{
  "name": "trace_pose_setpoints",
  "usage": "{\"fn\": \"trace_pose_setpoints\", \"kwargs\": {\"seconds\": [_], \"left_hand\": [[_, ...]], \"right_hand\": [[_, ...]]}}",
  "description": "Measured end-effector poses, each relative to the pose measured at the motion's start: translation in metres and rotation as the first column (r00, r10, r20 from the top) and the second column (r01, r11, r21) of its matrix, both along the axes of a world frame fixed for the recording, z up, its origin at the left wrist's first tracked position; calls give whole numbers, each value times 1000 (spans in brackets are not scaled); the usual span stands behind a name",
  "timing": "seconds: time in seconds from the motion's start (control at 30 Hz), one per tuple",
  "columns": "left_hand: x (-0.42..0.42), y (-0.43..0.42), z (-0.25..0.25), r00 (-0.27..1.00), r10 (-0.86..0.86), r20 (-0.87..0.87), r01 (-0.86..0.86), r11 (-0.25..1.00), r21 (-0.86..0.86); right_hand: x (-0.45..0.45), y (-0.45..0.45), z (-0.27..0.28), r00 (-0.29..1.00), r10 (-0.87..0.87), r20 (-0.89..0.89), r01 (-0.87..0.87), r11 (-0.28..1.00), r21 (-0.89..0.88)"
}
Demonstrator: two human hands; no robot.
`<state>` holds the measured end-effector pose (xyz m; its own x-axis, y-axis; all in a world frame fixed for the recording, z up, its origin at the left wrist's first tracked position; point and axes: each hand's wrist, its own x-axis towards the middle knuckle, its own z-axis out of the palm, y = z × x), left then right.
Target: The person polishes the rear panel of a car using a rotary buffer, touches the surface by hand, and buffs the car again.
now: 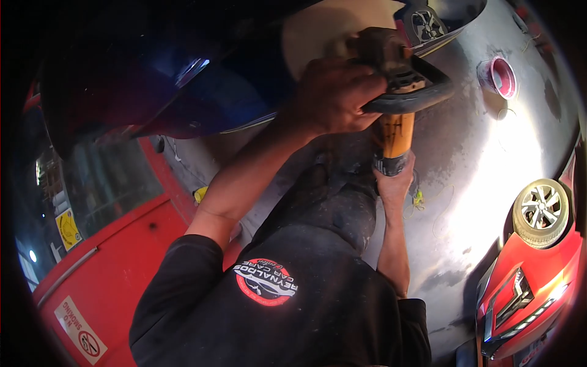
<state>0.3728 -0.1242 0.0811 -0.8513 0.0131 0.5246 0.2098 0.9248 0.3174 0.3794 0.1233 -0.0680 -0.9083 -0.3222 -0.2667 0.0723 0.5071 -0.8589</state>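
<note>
A yellow and black polisher (398, 131) is held up at the top centre, close to the dark blue car panel (238, 92). My left hand (342, 92) is closed on it near the black loop handle (422, 98). Lower down, my right hand (397, 182) wraps round the black rear end of the tool's body. A pale tan rounded area (318, 33) lies to the left of the tool head. I cannot tell whether it is the pad or part of the panel, and the contact there is hidden.
A red panel (122, 263) with a no-smoking sticker (81, 330) stands at left. At right are a red car front (538, 293) and a wheel (541, 211). A pink-lined bucket (502, 78) sits on the grey floor (452, 153); a yellow-green cord (419, 200) lies near my right hand.
</note>
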Motion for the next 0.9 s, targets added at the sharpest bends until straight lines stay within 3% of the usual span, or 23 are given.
{"fn": "trace_pose_setpoints", "kwargs": {"seconds": [0.13,0.33,0.5,0.67,0.77,0.9], "left_hand": [[5,-2,-1,998,18,53,-19,1000,9],[102,-10,1,991,133,-33,-134,990,-41],[138,-1,4,976,207,65,-207,978,-5],[108,2,-9,978,152,142,-157,987,30],[74,8,-14,978,134,159,-120,989,-92],[2,14,-23,997,10,74,-4,997,-71]], "right_hand": [[-3,-2,4,999,-6,37,7,1000,-18],[38,-3,9,982,179,68,-171,980,-100],[59,-2,9,949,278,150,-274,960,-50],[46,7,-4,963,221,156,-212,974,-75],[35,11,-9,968,155,197,-143,987,-73],[19,5,-12,976,34,215,-17,997,-78]]}}
